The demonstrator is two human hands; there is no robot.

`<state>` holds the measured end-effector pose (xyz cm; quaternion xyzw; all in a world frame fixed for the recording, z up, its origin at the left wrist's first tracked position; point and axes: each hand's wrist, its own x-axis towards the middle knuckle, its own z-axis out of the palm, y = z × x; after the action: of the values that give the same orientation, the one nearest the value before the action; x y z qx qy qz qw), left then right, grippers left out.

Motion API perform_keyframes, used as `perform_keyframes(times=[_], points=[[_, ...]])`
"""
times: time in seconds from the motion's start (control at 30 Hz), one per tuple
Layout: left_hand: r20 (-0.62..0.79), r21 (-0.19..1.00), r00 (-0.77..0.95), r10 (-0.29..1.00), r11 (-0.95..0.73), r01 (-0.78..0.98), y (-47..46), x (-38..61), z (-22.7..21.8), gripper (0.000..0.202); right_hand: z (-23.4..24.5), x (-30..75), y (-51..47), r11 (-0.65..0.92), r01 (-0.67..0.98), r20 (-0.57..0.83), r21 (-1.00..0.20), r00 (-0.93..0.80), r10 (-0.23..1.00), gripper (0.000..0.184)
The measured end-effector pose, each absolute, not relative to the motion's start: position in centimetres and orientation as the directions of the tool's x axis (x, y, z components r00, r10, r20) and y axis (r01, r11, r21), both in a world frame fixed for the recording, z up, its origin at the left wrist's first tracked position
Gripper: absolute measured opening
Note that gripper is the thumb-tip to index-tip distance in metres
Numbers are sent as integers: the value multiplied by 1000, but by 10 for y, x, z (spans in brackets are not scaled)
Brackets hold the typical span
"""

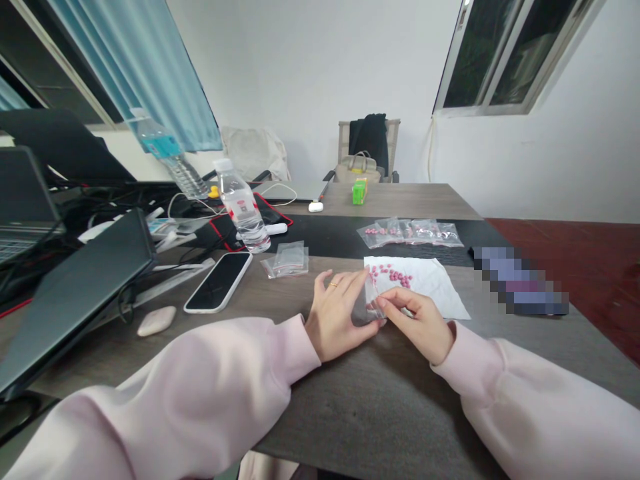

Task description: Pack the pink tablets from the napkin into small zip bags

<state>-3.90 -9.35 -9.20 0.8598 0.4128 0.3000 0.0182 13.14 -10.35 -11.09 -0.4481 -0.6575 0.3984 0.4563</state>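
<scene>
baggy pale pink sleeves (190,393) and a gold ring (333,284).

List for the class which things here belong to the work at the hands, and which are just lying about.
Part of the work: left hand, right hand, clear zip bag, pink tablets, white paper, filled bags, spare bags.

Lying about: smartphone, water bottle, green box.

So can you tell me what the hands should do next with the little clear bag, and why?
Probably pinch the small clear bag open a bit more. The left hand and right hand both hold it right beside the pink tablets on the white paper, and the bags farther up the table already have tablets inside.
</scene>
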Motion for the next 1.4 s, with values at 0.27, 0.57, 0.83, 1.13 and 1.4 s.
perform_keyframes(times=[0.27,0.57,0.83,1.13,1.4], points=[[534,311,467,705,-678,666,-94,-40,-93,63,-110,129,-104,238,156,220,-959,-127,967,31],[554,308,469,688,-693,651,-94,-40,-93,48,-111,134,-100,289,321,282,-902,-70,957,25],[500,389,398,769,-611,689,-89,-41,-99,49,-99,163,-75,26,995,271,-96,1,963,17],[461,445,405,789,-601,664,-89,-41,-98,53,-107,165,-76,133,976,218,173,-170,961,29],[477,463,406,780,-615,638,-88,-41,-98,59,-108,164,-78,133,965,299,227,-199,933,25]])
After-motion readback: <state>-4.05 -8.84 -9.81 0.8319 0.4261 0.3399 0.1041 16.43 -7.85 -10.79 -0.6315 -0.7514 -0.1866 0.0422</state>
